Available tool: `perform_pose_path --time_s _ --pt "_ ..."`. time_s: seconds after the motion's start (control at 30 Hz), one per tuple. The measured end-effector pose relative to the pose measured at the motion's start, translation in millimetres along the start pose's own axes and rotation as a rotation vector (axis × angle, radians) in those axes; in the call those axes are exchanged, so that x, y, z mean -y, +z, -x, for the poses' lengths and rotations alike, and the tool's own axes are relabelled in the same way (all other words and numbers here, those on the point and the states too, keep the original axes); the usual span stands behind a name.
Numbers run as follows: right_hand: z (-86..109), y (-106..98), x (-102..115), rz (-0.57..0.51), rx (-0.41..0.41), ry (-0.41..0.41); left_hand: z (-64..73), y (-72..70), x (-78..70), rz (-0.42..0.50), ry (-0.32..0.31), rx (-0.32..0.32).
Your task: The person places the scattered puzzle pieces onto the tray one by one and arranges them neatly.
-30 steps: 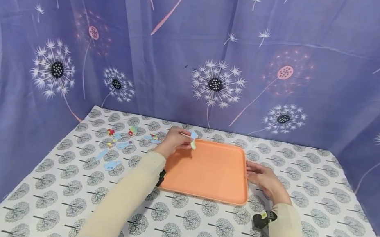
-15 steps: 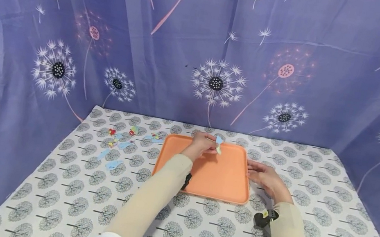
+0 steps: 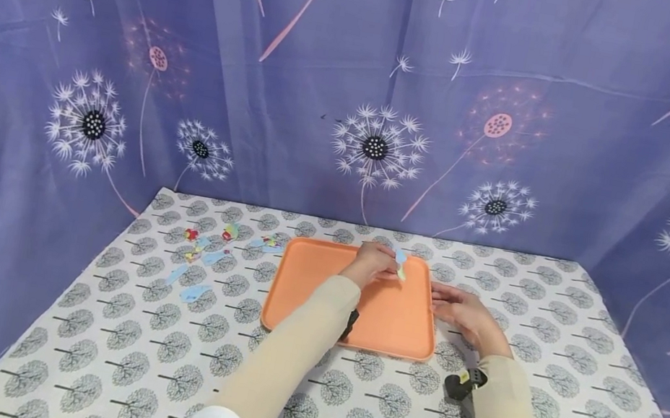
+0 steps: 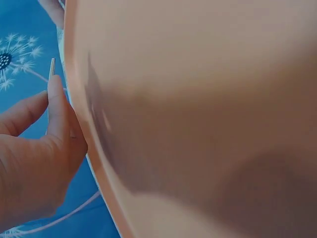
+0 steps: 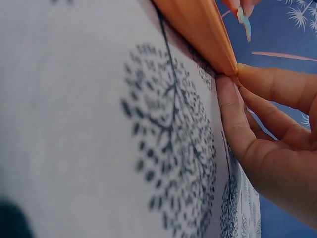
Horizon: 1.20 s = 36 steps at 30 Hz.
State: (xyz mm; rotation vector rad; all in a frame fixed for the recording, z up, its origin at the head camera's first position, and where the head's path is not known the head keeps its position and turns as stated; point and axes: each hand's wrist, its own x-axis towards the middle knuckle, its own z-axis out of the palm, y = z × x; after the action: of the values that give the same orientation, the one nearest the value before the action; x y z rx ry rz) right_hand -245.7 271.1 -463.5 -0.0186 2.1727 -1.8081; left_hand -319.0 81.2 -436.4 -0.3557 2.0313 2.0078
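My left hand is above the right half of the orange tray. Between its thumb and fingers it pinches a small flat piece, light blue at one end and pale green at the other. Seen edge-on in the left wrist view, the piece is thin; its kind is unclear. At the tray's right side, my right hand holds the rim. The right wrist view has the thumb and forefinger meeting at the tray's edge. No other thing lies on the visible tray floor.
Left of the tray, several flat cut-out pieces lie scattered on the tree-print cloth: a light blue one, a red one and a green-and-red one. A purple dandelion curtain hangs behind the table.
My left hand has moved right with the pinched piece, from the tray's left side to over its right half. My right hand has stayed at the rim.
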Motion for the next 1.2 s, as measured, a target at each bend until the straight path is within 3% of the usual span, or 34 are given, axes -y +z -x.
perform_pose_path --time_s 0.2,0.5,0.83,1.2 --pt "0.0 0 1 -0.004 -0.001 0.008 -1.2 12.3 1.4 0.021 -0.015 -0.005" --pt "-1.0 -1 0 -0.006 0.003 0.031 -6.0 21.9 5.7 -0.043 -0.059 -0.018" --pt "-2.5 0 -1 -0.030 -0.017 0.033 -24.3 27.8 16.6 -0.046 -0.067 0.030" --pt "-2.7 0 -1 -0.027 -0.029 0.040 -14.1 29.0 15.2 -0.072 -0.046 -0.011"
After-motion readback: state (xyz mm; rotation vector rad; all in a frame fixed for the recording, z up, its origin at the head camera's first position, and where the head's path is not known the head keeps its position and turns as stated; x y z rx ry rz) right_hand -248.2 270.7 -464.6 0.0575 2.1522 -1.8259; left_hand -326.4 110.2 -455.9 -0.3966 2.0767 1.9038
